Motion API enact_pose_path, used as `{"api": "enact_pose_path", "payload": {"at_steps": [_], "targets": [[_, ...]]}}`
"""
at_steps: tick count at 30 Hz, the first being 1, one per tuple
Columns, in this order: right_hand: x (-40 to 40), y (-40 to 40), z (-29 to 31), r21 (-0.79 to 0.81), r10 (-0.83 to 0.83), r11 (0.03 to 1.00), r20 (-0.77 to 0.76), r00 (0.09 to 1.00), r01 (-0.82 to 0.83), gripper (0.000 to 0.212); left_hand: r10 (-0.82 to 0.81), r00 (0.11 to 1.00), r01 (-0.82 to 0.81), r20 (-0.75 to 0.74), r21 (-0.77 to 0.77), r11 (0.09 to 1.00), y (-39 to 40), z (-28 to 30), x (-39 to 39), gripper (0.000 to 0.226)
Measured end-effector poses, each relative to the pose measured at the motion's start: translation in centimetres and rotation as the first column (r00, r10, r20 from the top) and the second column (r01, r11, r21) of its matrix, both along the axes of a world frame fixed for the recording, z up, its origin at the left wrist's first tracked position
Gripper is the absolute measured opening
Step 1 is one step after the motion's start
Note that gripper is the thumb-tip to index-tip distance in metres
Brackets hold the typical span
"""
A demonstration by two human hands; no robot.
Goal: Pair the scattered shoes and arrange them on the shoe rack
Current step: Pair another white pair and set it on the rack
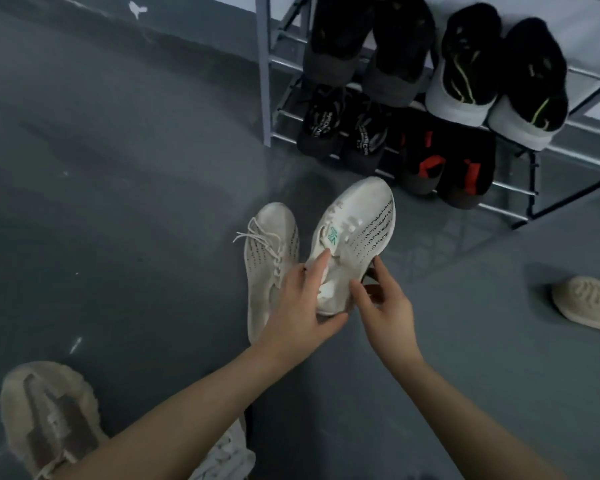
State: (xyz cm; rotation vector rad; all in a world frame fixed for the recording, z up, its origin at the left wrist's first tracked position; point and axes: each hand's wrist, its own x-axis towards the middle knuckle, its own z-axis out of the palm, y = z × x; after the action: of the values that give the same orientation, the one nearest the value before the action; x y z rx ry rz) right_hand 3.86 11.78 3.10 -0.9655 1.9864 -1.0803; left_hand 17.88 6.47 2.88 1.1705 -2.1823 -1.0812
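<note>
The left hand [297, 306] is wrapped round the heel end of a white knit sneaker [355, 237], thumb underneath and fingers over the collar, so the shoe is lifted clear of the floor [118, 202] with its toe pointing toward the shoe rack [520, 157]. The right hand [385, 296] is half open at the other side of the heel; its fingertips sit at the shoe's edge, apparently steadying or turning it, though firm contact cannot be confirmed. Holding by the heel keeps the toe free to lead into a rack slot.

Its mate, a second white sneaker [269, 258] with loose laces, lies on the floor just beside and partly under the left hand, toe the same way. The 2 look set side by side to confirm they match before going up together.

The rack already carries 4 dark pairs over 2 tiers, heels outward: 2 grey-soled black shoes and a white-soled black pair above, black sandals and a black-and-red pair below. No free slot shows within the frame, so where this pair will go is unclear.

Still unpaired on the floor are a beige shoe [49, 420] at lower left and another beige shoe [589, 303] at far right, well apart from each other.
</note>
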Motion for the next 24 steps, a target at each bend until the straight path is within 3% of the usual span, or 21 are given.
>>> {"api": "enact_pose_path", "payload": {"at_steps": [2, 5, 9, 13, 16, 18, 21, 24], "targets": [[-1.4, 0.5, -0.9, 0.033, -0.036, 0.999, -0.013, 0.999, 0.036, 0.043, -0.106, 0.994, 0.104, 0.025, 0.044, 0.994, 0.9, -0.6, -0.8, 0.089], [-2.9, 0.9, -2.5, 0.108, 0.003, 0.994, -0.086, 0.996, 0.006, 0.037, -0.152, 0.974, 0.129, 0.17, 0.136, 0.982, 1.6, -1.7, -1.7, 0.091], [-3.1, 1.8, -4.1, 0.182, 0.061, 0.982, -0.111, 0.992, -0.04, 0.02, -0.158, 0.879, 0.209, 0.45, -0.066, 0.976, 1.6, -2.8, -1.2, 0.088], [-1.8, 3.2, -4.2, 0.231, 0.168, 0.968, -0.32, 0.932, -0.095, 0.06, 0.036, 0.868, 0.102, 0.495, -0.25, 0.963, 1.9, -2.8, 0.6, 0.077], [0.2, 3.5, -3.7, 0.31, 0.267, 0.938, -0.353, 0.897, -0.157, 0.085, 0.143, 0.788, -0.026, 0.599, -0.2, 0.979, 1.8, -3.1, 2.2, 0.089], [1.0, 3.4, -4.0, 0.376, 0.339, 0.909, -0.421, 0.841, -0.178, 0.093, 0.13, 0.733, -0.076, 0.667, -0.11, 0.991, 1.7, -3.6, 3.1, 0.1], [1.4, 3.0, -4.7, 0.388, 0.355, 0.907, -0.493, 0.794, -0.166, 0.095, 0.091, 0.75, -0.104, 0.655, -0.019, 0.994, 1.5, -4.4, 3.5, 0.109], [1.6, 2.9, -5.1, 0.318, 0.349, 0.928, -0.56, 0.751, -0.195, 0.076, 0.093, 0.785, -0.124, 0.613, 0.009, 0.992, 1.0, -4.8, 3.4, 0.109]]}}
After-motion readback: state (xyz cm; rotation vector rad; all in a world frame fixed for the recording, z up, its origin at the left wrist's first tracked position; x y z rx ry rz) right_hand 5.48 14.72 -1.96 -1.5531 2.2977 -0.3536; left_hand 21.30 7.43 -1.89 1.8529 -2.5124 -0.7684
